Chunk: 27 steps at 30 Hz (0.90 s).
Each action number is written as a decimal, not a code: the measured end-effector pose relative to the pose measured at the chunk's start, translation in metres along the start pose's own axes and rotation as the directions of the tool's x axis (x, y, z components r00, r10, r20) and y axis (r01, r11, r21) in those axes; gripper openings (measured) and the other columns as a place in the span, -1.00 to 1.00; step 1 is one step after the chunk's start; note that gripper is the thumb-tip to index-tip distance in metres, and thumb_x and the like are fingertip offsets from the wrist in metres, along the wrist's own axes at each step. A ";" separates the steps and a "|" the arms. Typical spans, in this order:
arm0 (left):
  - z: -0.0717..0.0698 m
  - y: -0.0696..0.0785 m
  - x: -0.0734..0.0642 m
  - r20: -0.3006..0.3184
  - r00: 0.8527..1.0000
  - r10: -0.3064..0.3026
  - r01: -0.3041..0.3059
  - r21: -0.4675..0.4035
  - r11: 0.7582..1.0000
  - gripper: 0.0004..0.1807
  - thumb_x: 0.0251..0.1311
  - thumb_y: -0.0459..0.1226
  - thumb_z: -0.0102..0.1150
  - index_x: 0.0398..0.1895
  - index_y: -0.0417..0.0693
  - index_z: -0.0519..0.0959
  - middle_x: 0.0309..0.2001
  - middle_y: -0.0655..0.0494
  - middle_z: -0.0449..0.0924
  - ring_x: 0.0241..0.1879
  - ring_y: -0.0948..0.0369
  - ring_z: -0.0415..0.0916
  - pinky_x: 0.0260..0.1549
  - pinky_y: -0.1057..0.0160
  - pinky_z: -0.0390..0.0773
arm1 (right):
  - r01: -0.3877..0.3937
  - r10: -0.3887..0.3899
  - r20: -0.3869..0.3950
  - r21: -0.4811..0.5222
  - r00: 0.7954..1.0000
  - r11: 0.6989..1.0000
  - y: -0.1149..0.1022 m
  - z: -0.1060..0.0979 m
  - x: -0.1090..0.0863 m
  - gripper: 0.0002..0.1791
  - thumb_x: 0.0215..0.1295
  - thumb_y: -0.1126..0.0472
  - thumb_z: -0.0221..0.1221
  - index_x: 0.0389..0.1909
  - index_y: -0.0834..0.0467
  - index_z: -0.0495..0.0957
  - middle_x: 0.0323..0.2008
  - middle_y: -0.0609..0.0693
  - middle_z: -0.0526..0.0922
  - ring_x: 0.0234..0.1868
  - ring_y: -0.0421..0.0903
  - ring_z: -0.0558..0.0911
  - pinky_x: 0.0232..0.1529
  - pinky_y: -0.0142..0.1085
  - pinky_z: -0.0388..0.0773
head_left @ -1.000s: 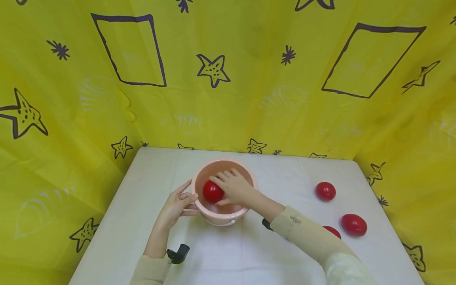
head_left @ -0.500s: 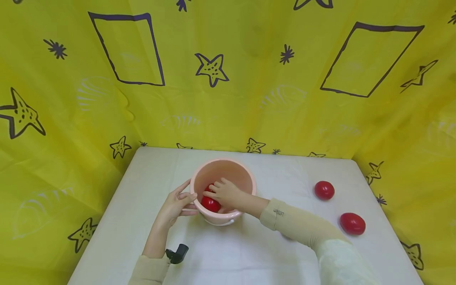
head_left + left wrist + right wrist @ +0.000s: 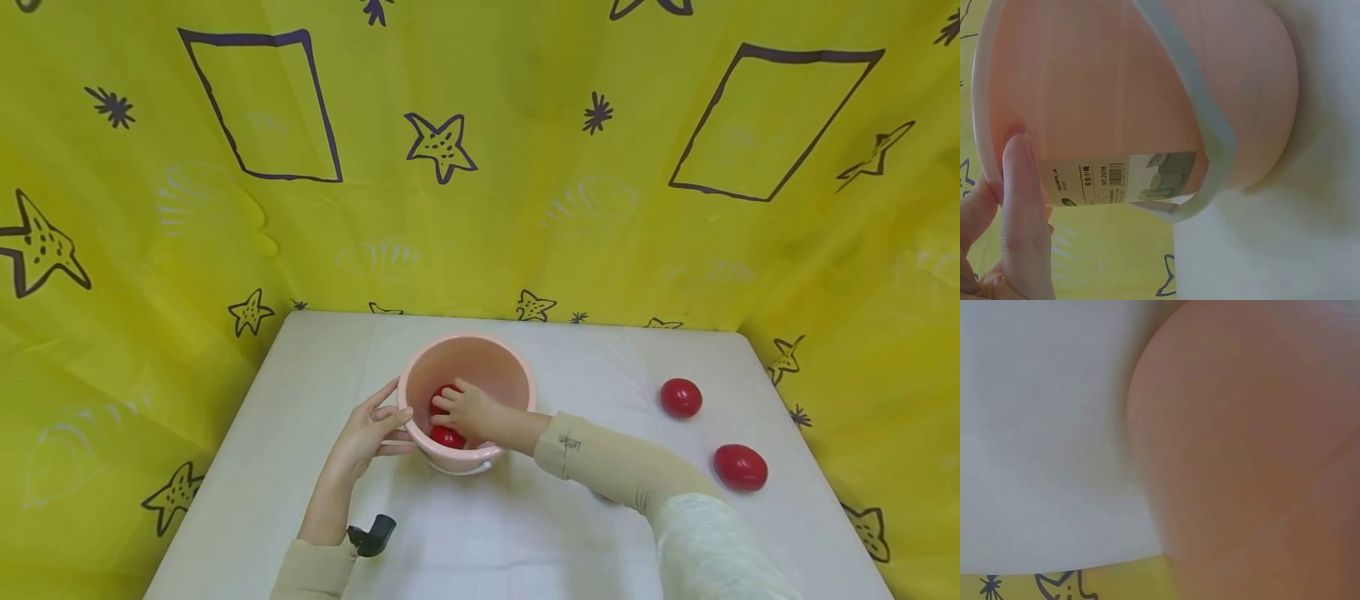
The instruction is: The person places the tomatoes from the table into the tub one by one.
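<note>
A pink bucket (image 3: 517, 358) stands upright on the white table. My left hand (image 3: 365, 435) pinches its left rim, thumb over the edge; in the left wrist view the thumb (image 3: 1024, 206) lies against the outer wall near a paper label. Deep inside the bucket, my right hand (image 3: 472, 414) has its fingers curled over a smooth red ball (image 3: 447, 437), partly hidden by the hand and rim. Red also shows above the fingers; whether it is a second ball I cannot tell. The right wrist view shows the bucket's pink wall (image 3: 1229, 412) but no hand.
Two more red oval balls lie on the right of the table, one farther back (image 3: 681, 398) and one nearer (image 3: 740, 467). The white bucket handle (image 3: 468, 471) hangs at the front. Yellow patterned curtain (image 3: 450, 225) surrounds the back and sides.
My right hand has moved down into the bucket and slightly left, carrying the red ball lower. Its sleeve now covers a ball that showed beside it earlier. The left hand keeps its hold.
</note>
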<state>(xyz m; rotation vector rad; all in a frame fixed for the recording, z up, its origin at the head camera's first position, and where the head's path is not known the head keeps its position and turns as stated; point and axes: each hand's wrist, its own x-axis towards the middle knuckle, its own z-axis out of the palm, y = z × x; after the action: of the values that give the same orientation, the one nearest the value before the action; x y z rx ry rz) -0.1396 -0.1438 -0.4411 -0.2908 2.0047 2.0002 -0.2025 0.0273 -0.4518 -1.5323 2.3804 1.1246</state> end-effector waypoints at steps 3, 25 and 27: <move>0.000 0.000 0.000 0.003 1.000 0.002 -0.002 -0.003 1.000 -0.30 0.19 -0.33 0.12 0.39 0.03 0.09 -0.33 -0.02 0.59 -0.42 0.09 0.64 -0.42 0.14 0.65 | 0.008 -0.007 0.009 -0.006 1.000 1.000 0.000 0.000 0.001 -0.29 0.06 -0.31 0.10 0.29 -0.36 0.16 0.31 -0.22 0.20 0.28 -0.15 0.19 0.30 -0.19 0.14; 0.002 0.001 -0.001 -0.015 1.000 0.005 -0.005 0.020 1.000 -0.30 0.19 -0.29 0.13 0.39 0.06 0.11 -0.22 -0.18 0.59 -0.39 0.06 0.65 -0.42 0.15 0.64 | -0.098 0.347 -0.248 0.671 0.904 0.735 0.033 0.004 -0.049 -0.28 0.01 -0.15 0.27 0.24 -0.13 0.31 0.22 -0.01 0.32 0.26 -0.01 0.20 0.27 0.05 0.11; 0.002 0.001 -0.001 -0.019 1.000 0.008 -0.007 0.021 1.000 -0.30 0.20 -0.30 0.12 0.39 0.06 0.10 -0.23 -0.16 0.59 -0.39 0.07 0.65 -0.42 0.15 0.64 | -0.125 0.450 -0.281 0.719 0.848 0.684 0.035 0.006 -0.061 -0.28 0.02 -0.16 0.26 0.24 -0.08 0.31 0.21 0.01 0.33 0.26 -0.01 0.21 0.24 0.08 0.14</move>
<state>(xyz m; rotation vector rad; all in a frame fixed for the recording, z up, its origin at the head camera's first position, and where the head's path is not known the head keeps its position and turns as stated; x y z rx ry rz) -0.1386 -0.1420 -0.4394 -0.2999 2.0406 1.9865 -0.2036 0.0848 -0.4106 -1.2203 2.9086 -0.1909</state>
